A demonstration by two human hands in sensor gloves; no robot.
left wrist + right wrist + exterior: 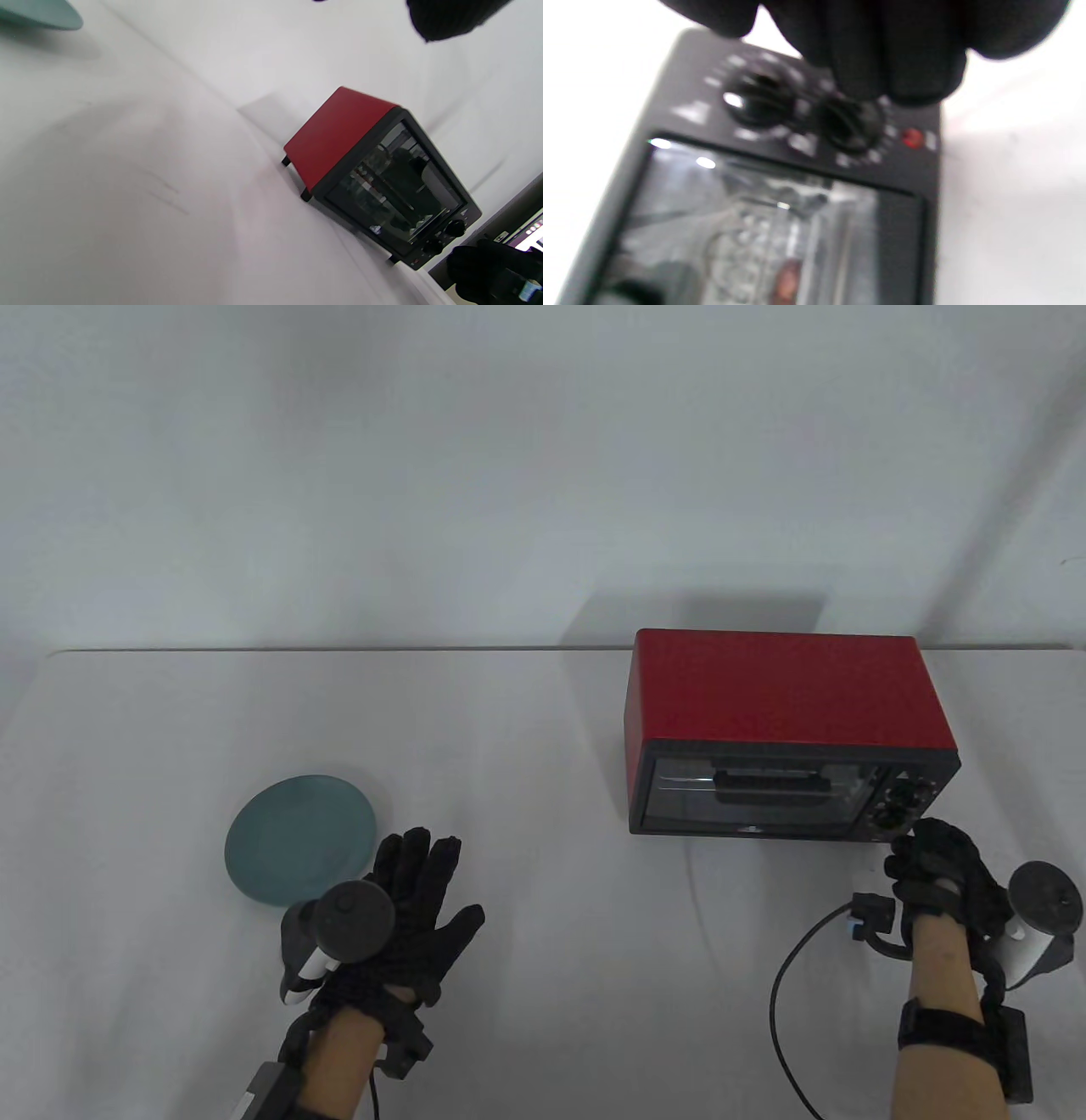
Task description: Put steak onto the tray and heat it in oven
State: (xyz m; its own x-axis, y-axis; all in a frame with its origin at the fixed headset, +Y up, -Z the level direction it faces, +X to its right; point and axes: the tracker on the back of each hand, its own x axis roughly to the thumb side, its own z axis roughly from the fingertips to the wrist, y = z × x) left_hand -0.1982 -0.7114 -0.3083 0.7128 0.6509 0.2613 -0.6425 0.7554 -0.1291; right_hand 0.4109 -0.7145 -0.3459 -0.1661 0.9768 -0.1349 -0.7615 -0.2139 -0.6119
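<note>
Oven shut, teal plate left — apart

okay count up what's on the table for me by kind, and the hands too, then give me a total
Red oven: 1
Teal plate: 1
Gloved hands: 2, left hand and right hand
Total: 4

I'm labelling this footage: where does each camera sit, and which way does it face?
Table view: above the front edge, looking down at the white table; both forearms and gloved hands show.
Left wrist view: tilted, facing the red toaster oven; a fingertip shows.
Right wrist view: close on two black knobs; fingers hang in.
All three share the oven.
</note>
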